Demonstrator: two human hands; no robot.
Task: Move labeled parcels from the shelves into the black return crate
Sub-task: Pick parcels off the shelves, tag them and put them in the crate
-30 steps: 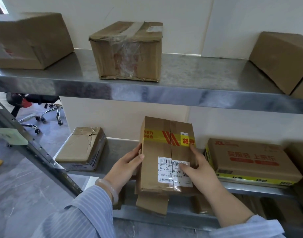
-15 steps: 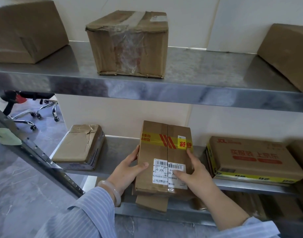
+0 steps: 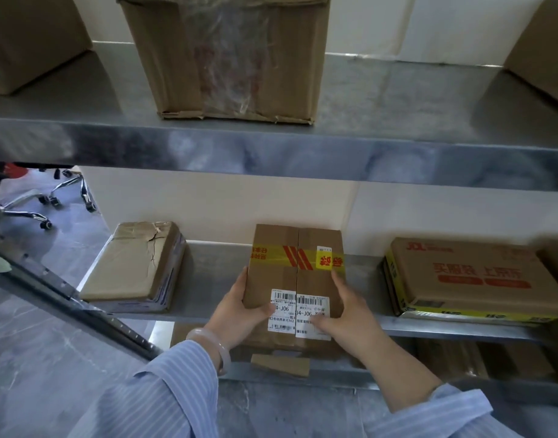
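A brown labeled parcel [image 3: 295,276] with yellow-and-red tape and white barcode labels sits at the front of the middle steel shelf [image 3: 208,279]. My left hand [image 3: 240,311] grips its left side, thumb lying across the label. My right hand [image 3: 344,311] grips its right side, thumb on the label too. The parcel's near end overhangs the shelf edge. The black return crate is not in view.
A flat taped box [image 3: 135,267] lies left on the same shelf, a printed carton [image 3: 467,279] right. The upper shelf [image 3: 271,147] carries a large taped box [image 3: 227,55] and boxes at both ends. More cartons [image 3: 281,363] sit below. An office chair base [image 3: 41,200] stands left.
The view has moved closer and lower toward the shelves. Both hands keep hold of the labeled parcel; it has settled lower and flatter on the middle shelf.
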